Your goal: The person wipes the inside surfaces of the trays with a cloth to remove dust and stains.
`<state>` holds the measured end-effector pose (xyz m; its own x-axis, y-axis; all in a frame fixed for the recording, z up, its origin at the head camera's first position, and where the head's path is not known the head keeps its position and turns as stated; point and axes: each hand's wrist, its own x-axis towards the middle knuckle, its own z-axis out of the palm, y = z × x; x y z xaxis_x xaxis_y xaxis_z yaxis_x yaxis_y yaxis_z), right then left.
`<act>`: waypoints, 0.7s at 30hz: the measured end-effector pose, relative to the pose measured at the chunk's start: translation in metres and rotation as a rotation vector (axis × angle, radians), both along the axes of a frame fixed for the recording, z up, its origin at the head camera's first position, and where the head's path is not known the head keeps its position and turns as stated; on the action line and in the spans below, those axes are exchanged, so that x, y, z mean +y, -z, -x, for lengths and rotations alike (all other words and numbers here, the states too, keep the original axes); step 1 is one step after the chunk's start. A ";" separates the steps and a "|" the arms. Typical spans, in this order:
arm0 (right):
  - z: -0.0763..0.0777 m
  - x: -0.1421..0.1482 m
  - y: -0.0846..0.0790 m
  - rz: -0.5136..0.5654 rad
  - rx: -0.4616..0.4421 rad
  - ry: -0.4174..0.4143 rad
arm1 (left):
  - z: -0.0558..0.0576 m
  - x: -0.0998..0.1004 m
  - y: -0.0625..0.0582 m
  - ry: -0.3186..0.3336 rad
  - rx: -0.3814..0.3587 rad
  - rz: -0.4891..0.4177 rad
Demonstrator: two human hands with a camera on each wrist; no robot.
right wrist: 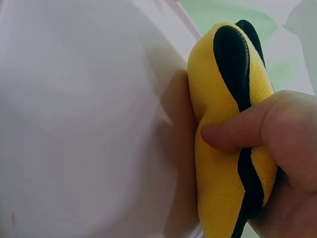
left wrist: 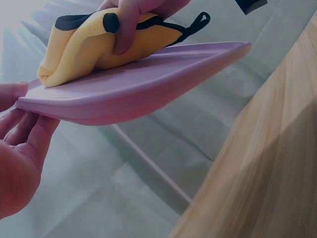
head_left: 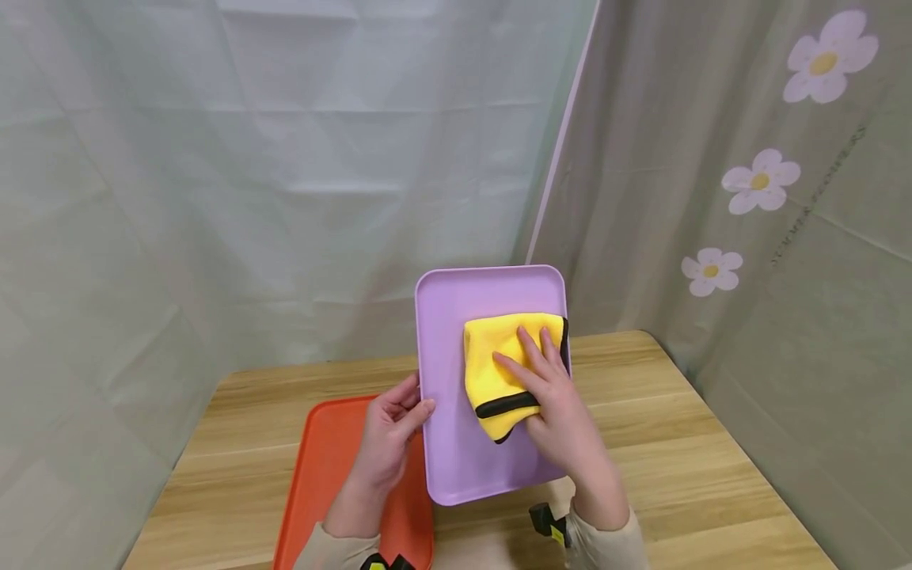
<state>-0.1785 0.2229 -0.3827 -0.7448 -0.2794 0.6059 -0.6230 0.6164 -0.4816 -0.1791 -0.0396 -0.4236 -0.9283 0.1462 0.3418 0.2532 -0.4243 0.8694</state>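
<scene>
A purple tray [head_left: 456,467] is held up off the table, tilted so its inner face shows in the head view. My left hand [head_left: 392,427] pinches its left edge, thumb on the upper side and fingers underneath, as the left wrist view also shows. Against the tray's inner face lies a folded yellow cloth [head_left: 492,332] with black edging. My right hand [head_left: 566,419] grips this cloth, fingers spread over its top. In the right wrist view the thumb [right wrist: 233,131] presses into the cloth's folded side. A black loop [left wrist: 200,22] sticks out from the cloth in the left wrist view.
An orange-red tray [head_left: 321,451] lies on the wooden table [head_left: 684,443], at the left, partly hidden by my left arm. Pale curtains [head_left: 321,198] hang behind the table and along its sides, with printed flowers on the right.
</scene>
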 end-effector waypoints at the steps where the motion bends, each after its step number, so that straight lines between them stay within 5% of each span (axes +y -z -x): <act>1: 0.000 0.000 0.000 -0.001 0.001 0.000 | 0.000 0.000 0.000 -0.001 -0.001 0.000; 21: -0.006 -0.022 0.001 -0.112 -0.008 -0.026 | 0.002 -0.002 0.000 0.004 -0.011 0.017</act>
<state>-0.1723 0.2014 -0.3837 -0.7412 -0.3637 0.5643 -0.6357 0.6503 -0.4158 -0.1812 -0.0412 -0.4236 -0.9315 0.1558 0.3287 0.2418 -0.4100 0.8795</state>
